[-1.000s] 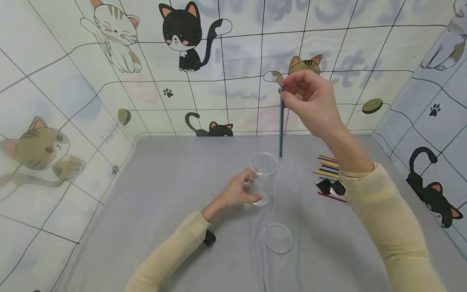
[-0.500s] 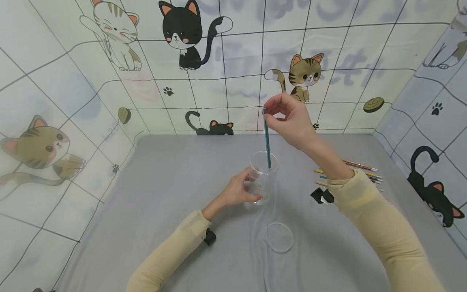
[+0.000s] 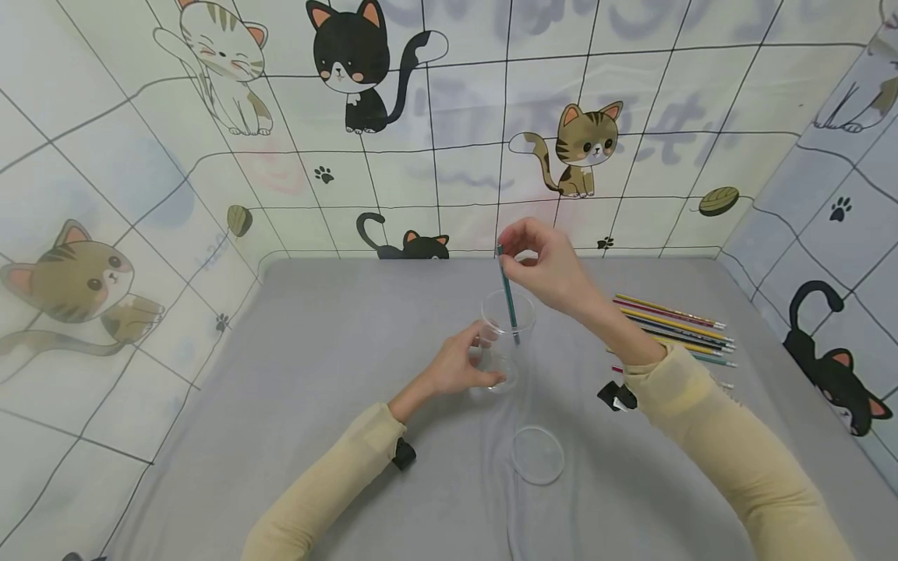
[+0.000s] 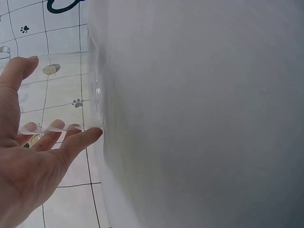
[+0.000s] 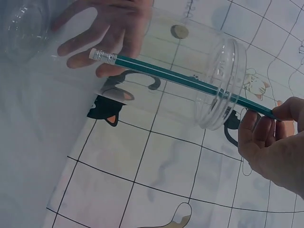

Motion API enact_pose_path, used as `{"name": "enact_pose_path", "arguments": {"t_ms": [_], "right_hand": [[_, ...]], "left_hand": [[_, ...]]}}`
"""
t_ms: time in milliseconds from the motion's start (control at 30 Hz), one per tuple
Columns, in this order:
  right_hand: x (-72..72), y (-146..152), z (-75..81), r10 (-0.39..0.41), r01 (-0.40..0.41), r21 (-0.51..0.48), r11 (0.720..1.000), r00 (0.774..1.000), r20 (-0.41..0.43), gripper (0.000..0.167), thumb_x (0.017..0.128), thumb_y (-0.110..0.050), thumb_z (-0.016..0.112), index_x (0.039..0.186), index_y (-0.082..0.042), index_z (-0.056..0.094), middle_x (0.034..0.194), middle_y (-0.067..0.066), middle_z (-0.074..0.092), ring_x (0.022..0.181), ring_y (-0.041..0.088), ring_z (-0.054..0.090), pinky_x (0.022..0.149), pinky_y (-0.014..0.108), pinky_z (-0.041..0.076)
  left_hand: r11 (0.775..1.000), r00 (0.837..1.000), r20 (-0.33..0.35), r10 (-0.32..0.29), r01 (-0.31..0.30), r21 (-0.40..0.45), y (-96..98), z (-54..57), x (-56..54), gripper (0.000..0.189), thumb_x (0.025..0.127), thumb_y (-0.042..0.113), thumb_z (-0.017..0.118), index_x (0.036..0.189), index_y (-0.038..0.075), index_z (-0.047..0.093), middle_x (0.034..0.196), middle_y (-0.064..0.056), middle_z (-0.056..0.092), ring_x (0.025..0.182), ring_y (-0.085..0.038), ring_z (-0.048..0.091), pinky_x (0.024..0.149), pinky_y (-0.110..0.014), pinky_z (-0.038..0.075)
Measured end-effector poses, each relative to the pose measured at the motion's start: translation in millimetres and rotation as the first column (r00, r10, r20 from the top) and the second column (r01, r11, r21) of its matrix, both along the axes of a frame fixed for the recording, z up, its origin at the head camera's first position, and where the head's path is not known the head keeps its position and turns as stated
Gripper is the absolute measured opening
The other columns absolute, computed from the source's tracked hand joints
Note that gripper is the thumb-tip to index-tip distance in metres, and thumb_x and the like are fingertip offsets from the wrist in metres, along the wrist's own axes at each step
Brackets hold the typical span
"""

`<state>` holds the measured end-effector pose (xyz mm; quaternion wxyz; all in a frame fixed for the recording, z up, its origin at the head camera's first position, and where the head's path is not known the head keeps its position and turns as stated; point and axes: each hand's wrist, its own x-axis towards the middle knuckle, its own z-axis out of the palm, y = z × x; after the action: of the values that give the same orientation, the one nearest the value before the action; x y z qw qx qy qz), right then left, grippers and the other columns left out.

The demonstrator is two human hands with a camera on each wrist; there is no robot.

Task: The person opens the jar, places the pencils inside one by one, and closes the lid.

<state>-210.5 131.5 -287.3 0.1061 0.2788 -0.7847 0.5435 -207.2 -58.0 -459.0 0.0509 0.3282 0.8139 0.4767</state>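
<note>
A clear, open-mouthed jar (image 3: 502,352) stands upright on the grey cloth. My left hand (image 3: 454,368) grips its left side, thumb low and fingers curving round behind; the left wrist view shows this hand (image 4: 40,159) against the transparent wall. Above the mouth, my right hand (image 3: 550,269) pinches the top end of a green pencil (image 3: 508,300) between thumb and fingers. The pencil slants slightly, its lower part inside the jar. In the right wrist view the white eraser (image 5: 93,53) is the lower end, short of the jar's base, and the pinched tip is hidden.
A round clear lid (image 3: 538,456) lies on the grey table cloth (image 3: 316,351) in front of the jar. Several coloured pencils (image 3: 691,333) lie in a row at right, partly behind the right forearm. A cat-patterned sheet (image 3: 463,179) rises behind and at both sides.
My right hand has moved left and down, bringing the green pencil from beside the jar to over its mouth and then into it. The left hand and jar have stayed in place.
</note>
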Motion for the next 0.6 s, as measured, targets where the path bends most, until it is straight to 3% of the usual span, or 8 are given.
{"name": "enact_pose_path", "arguments": {"t_ms": [600], "right_hand": [[6.2, -2, -23.7, 0.013, -0.010, 0.143, 0.990, 1.000, -0.019, 0.017, 0.087, 0.009, 0.061, 0.102, 0.002, 0.061, 0.093, 0.009, 0.063, 0.086, 0.020, 0.060, 0.068, 0.024, 0.054]], "left_hand": [[1.000, 1.000, -0.006, -0.012, 0.012, 0.007, -0.3, 0.8, 0.4, 0.066, 0.079, 0.013, 0.084, 0.132, 0.009, 0.047, 0.130, -0.018, 0.057, 0.118, -0.033, 0.059, 0.086, -0.036, 0.057]]}}
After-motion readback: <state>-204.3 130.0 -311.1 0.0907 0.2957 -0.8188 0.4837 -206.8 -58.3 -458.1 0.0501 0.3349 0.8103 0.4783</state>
